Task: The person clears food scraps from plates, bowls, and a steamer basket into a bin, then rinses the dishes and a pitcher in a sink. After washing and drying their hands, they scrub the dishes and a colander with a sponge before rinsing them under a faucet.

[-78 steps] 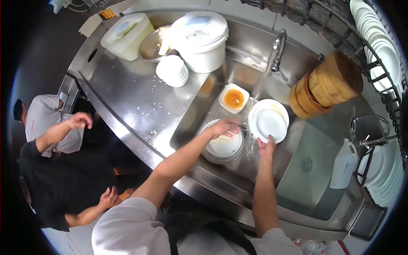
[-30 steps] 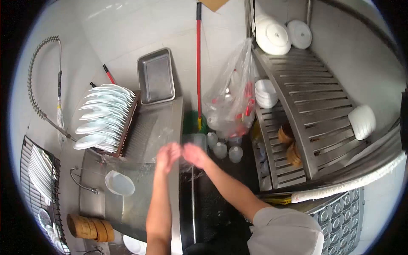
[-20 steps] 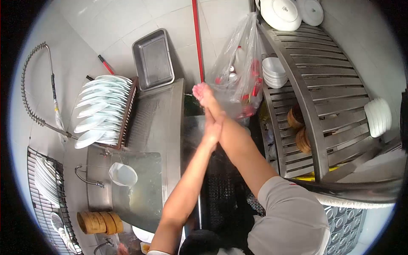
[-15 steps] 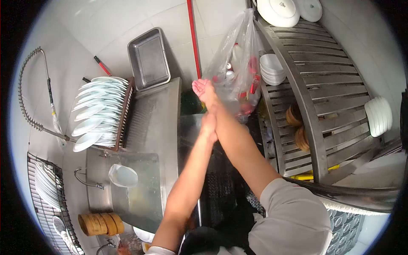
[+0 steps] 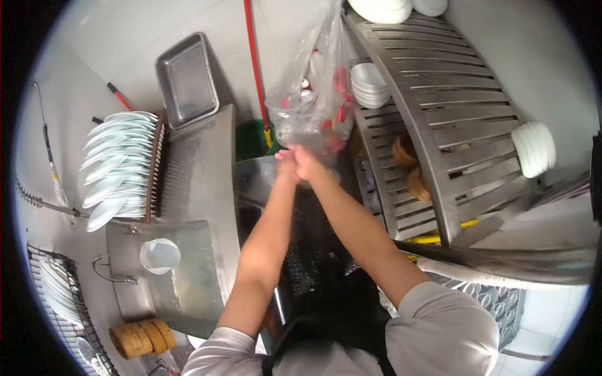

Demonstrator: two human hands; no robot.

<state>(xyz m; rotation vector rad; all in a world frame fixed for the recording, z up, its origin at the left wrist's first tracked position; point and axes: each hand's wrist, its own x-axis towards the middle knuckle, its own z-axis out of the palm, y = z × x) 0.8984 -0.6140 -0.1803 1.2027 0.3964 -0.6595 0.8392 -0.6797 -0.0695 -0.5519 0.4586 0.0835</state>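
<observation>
Bag [image 5: 301,116] clear, showing red and white contents. Pole [image 5: 256,69] red, yellow at foot; bucket [image 5: 251,141] green. Plates [image 5: 110,160] white, rack [image 5: 154,188] brown. Steamers [image 5: 141,338] tan. Shelf [image 5: 411,122] grey, striped by dark gaps. Apron [image 5: 332,319] black, sleeve [image 5: 448,319] pale grey.

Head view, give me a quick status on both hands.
Left hand and right hand together, nothing visible held. Plastic bag just beyond. Metal rack to the right.

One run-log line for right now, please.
left grip: together with right grip | held object: none visible | beyond: clear plastic bag | left side: plates in brown rack | finger detail: blurred
</observation>
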